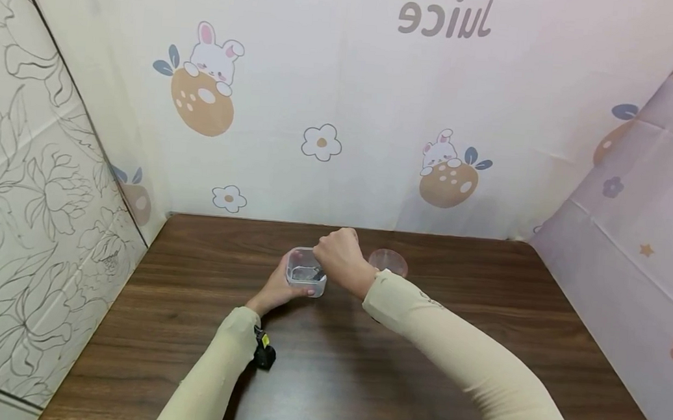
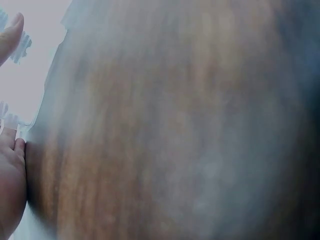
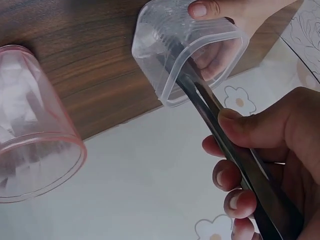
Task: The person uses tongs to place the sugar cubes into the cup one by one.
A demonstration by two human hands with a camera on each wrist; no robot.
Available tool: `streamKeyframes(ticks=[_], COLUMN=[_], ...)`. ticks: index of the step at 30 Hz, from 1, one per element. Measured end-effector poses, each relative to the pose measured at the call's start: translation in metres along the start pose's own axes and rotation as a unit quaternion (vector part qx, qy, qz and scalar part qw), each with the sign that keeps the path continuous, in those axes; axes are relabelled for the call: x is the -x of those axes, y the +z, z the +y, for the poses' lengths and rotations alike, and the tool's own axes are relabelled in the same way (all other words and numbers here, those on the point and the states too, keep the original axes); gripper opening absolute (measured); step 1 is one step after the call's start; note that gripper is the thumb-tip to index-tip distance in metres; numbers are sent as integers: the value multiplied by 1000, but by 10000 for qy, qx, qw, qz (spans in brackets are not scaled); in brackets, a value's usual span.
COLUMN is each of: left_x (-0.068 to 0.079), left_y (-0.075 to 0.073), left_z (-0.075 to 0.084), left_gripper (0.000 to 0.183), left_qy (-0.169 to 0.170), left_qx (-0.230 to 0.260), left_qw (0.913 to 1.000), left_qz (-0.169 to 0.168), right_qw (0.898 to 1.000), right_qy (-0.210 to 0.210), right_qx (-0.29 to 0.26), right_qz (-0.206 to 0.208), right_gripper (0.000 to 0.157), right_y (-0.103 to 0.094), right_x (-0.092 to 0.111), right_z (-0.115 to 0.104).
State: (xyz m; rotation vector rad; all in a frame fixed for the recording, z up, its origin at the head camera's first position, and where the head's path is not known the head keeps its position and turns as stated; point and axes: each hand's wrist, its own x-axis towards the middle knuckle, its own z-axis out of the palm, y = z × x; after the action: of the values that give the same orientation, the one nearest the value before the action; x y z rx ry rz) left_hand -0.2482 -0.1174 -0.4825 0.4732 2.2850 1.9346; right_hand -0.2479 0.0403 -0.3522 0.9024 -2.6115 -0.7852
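Note:
Near the middle of the table, my left hand [image 1: 279,289] grips a clear, square plastic container [image 1: 305,288] from its left side. My right hand [image 3: 280,145] holds metal tongs [image 3: 245,165], the thumb on one arm and the fingers round the other. The tips of the tongs reach down inside the container, where a few clear pieces seem to lie; their kind is hard to make out. A pink see-through cup [image 3: 60,115] stands to the right of the container, and whitish clear pieces show through its wall. Only part of the left hand appears in the left wrist view.
The dark wood-grain table [image 1: 418,385] ends at a printed cloth backdrop [image 1: 344,106] close behind the container and cup. Patterned sheets also close off the left and right sides. A black wrist camera [image 1: 264,354] sits on the left forearm.

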Motion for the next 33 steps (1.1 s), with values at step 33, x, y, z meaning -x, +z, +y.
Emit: streamKeyframes(ticks=[33], left_x=[-2], left_y=[-3], left_z=[3], left_gripper=[97], left_qy=[20], left_qx=[-100], left_qw=[9999], left_qz=[-106], right_qw=[9953], right_qy=[40], right_qx=[212], right_qz=[-945], right_gripper=[10], right_y=[-4], right_x=[-19], right_z=[-15])
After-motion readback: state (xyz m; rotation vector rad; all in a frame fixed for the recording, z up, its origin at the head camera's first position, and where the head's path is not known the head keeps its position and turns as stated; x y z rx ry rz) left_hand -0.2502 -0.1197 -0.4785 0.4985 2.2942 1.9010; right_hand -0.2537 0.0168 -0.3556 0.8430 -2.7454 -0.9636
